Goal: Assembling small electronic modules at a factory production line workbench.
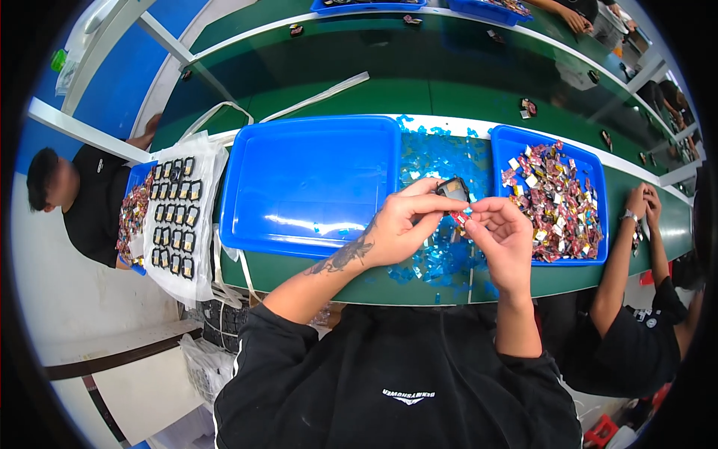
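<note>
My left hand [411, 221] is closed around a small square part with a black frame and a greyish-tan middle [451, 188], held over the bench. Close against it, my right hand [502, 236] has thumb and forefinger pinched together at the part's lower edge. Between the two hands shows a small red piece [458, 217]; which fingers grip it I cannot tell. Scattered blue film bits [426, 263] cover the green bench below. Right of my hands stands a blue tray [604, 224] heaped with small red, white and yellow pieces [557, 202].
A large bare blue tray [314, 179] lies left of my hands. Beyond it, rows of black-framed parts [177, 212] rest on a white sheet [206, 187]. A white rail [441, 122] crosses behind the trays. Co-workers sit at both sides, one's hands [645, 200] near the right tray.
</note>
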A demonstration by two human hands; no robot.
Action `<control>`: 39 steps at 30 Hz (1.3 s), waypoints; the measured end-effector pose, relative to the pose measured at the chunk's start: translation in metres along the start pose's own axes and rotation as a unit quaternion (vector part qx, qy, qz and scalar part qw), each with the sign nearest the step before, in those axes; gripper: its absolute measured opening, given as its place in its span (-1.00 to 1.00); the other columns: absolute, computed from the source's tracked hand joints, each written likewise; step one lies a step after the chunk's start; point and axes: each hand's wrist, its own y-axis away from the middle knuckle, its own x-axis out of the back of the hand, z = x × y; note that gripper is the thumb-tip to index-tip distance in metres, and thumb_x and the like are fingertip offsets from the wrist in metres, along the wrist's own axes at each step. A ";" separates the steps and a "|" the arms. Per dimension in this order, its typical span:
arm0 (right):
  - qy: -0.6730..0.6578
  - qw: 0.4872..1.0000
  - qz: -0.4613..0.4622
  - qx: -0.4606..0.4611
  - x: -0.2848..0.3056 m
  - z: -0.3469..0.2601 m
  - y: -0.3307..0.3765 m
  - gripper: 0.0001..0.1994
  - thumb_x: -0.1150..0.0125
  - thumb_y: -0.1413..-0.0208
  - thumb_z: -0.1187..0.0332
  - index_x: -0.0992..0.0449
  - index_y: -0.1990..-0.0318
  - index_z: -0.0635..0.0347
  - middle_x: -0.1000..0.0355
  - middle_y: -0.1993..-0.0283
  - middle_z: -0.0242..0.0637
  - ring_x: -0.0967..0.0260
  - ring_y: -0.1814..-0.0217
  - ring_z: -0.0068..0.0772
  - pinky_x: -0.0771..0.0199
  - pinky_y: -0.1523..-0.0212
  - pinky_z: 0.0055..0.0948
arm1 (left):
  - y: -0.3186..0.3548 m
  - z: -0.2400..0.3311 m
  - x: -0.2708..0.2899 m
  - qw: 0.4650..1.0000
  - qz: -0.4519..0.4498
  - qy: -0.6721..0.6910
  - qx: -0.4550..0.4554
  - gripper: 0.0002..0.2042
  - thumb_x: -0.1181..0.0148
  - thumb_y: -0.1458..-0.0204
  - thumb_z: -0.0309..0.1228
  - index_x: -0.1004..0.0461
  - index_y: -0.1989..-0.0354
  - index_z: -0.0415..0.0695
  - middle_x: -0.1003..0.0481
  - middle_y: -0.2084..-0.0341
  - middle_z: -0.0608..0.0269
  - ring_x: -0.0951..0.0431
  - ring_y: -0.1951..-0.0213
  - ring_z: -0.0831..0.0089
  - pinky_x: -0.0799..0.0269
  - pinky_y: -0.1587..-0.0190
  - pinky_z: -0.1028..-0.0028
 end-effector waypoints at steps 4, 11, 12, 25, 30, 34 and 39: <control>-0.009 0.999 -0.030 -0.045 0.008 -0.003 -0.001 -0.91 -0.23 -0.04 0.63 -0.47 0.30 0.33 -0.43 0.29 -0.35 -0.39 0.24 -0.64 -0.48 0.24 -0.65 | -0.002 0.009 -0.003 0.991 0.047 -0.117 -0.040 -0.78 -0.19 0.01 -0.62 -0.57 0.16 -0.23 -0.49 0.16 0.07 -0.54 0.15 0.35 -0.45 0.11 0.47; -0.048 0.995 -0.035 -0.077 0.005 -0.005 0.005 -0.87 -0.23 -0.05 0.60 -0.43 0.26 0.29 -0.39 0.25 -0.39 -0.35 0.23 -0.68 -0.48 0.25 -0.63 | 0.005 0.008 -0.008 0.993 0.048 -0.053 0.093 -0.86 -0.23 -0.01 -0.59 -0.59 0.24 -0.26 -0.52 0.23 0.11 -0.56 0.22 0.44 -0.49 0.16 0.51; -0.056 0.996 -0.044 -0.050 0.004 -0.001 0.006 -0.82 -0.24 -0.04 0.60 -0.39 0.22 0.26 -0.38 0.26 -0.39 -0.34 0.24 -0.69 -0.47 0.25 -0.66 | 0.006 0.006 -0.012 0.989 0.076 0.014 0.122 -0.86 -0.21 -0.04 -0.60 -0.59 0.22 -0.27 -0.51 0.21 0.13 -0.55 0.20 0.48 -0.50 0.16 0.52; 0.174 0.983 0.035 0.047 -0.007 0.006 -0.003 -0.71 -0.30 0.04 0.62 -0.35 0.17 0.26 -0.38 0.36 -0.40 -0.34 0.36 -0.72 -0.35 0.39 -0.70 | 0.001 0.007 -0.019 0.985 0.078 0.124 0.094 -0.58 -0.13 -0.05 -0.65 -0.38 -0.14 -0.17 -0.46 0.06 0.16 -0.52 0.12 0.54 -0.51 0.13 0.58; 0.191 0.975 0.074 0.084 -0.010 0.022 0.001 -0.70 -0.32 0.05 0.60 -0.35 0.17 0.26 -0.38 0.35 -0.40 -0.34 0.39 -0.70 -0.37 0.39 -0.68 | 0.005 0.007 -0.021 0.981 0.088 0.133 0.113 -0.59 -0.14 -0.04 -0.68 -0.33 -0.11 -0.30 -0.46 0.08 0.10 -0.52 0.14 0.52 -0.52 0.13 0.56; 0.207 0.974 0.073 0.064 -0.009 0.019 0.003 -0.67 -0.31 0.05 0.59 -0.36 0.12 0.23 -0.39 0.33 -0.41 -0.36 0.39 -0.67 -0.41 0.40 -0.66 | 0.009 0.000 -0.024 0.968 0.083 0.211 0.107 -0.61 -0.11 -0.06 -0.69 -0.32 -0.11 -0.31 -0.47 0.10 0.09 -0.52 0.14 0.51 -0.53 0.15 0.56; 0.224 0.974 -0.018 0.019 -0.007 -0.004 -0.004 -0.64 -0.27 0.03 0.59 -0.36 0.06 0.23 -0.40 0.37 -0.39 -0.37 0.40 -0.66 -0.44 0.41 -0.62 | 0.013 -0.006 -0.028 0.957 0.093 0.249 0.117 -0.59 -0.11 -0.07 -0.68 -0.31 -0.13 -0.28 -0.43 0.01 0.09 -0.51 0.08 0.46 -0.54 0.12 0.52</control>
